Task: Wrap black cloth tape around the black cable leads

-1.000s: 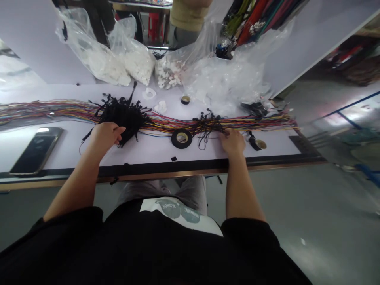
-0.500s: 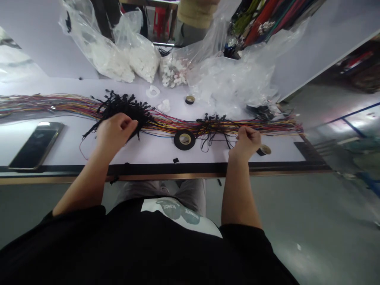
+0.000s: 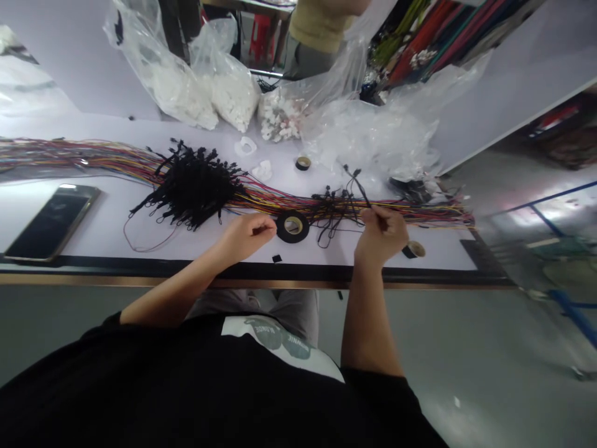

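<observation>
My right hand (image 3: 382, 236) is closed around a short black cable (image 3: 360, 185), whose small connector ends stick up past my fingers. Just left of it lies a small pile of similar black cables (image 3: 332, 208), across a long bundle of coloured wires (image 3: 263, 194). My left hand (image 3: 247, 238) has its fingers pinched together, with the tips beside a roll of black tape (image 3: 293, 226); whether anything is between them I cannot make out. A larger heap of black cable ends (image 3: 198, 186) rests on the wires to the left.
A phone (image 3: 52, 223) lies at the table's left. Smaller tape rolls are behind (image 3: 303, 163) and at right (image 3: 415, 250). Plastic bags of white parts (image 3: 233, 99) line the back. A black scrap (image 3: 277, 259) lies near the front edge. Another person's torso (image 3: 319, 31) shows beyond.
My left hand has moved right, from the large black heap to beside the tape roll. In my right hand the black cable now stands raised above the wire bundle.
</observation>
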`<state>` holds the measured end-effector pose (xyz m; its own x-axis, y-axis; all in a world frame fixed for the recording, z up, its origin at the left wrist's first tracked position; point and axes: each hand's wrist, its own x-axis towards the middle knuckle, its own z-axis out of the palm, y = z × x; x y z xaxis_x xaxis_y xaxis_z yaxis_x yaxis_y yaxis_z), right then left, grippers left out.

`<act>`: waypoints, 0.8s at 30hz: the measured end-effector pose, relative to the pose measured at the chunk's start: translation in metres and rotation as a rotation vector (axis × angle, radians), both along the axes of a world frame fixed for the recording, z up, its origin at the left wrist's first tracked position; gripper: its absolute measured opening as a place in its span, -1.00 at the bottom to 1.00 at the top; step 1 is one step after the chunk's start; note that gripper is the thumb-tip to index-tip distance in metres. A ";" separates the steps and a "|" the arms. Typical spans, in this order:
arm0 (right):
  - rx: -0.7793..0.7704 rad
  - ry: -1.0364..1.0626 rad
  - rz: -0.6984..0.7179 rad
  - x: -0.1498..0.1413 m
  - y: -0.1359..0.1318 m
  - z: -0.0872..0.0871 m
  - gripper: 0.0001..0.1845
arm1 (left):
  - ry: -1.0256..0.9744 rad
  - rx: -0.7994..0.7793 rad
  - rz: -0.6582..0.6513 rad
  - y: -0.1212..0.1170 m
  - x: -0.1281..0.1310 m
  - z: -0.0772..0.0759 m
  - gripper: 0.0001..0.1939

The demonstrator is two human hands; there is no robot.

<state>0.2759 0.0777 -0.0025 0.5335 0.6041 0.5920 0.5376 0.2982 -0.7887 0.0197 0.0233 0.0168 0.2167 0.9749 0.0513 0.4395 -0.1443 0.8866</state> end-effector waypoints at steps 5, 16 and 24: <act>-0.030 0.472 0.321 -0.035 -0.015 0.001 -0.80 | -0.133 0.000 0.091 0.016 0.034 0.002 -0.60; -0.166 0.316 0.445 -0.052 -0.049 -0.002 -0.85 | -0.471 -0.044 0.168 0.030 0.043 0.014 -0.84; -0.222 -0.348 0.388 -0.052 -0.066 0.022 -0.86 | -0.277 0.050 0.131 0.015 0.046 0.027 -0.88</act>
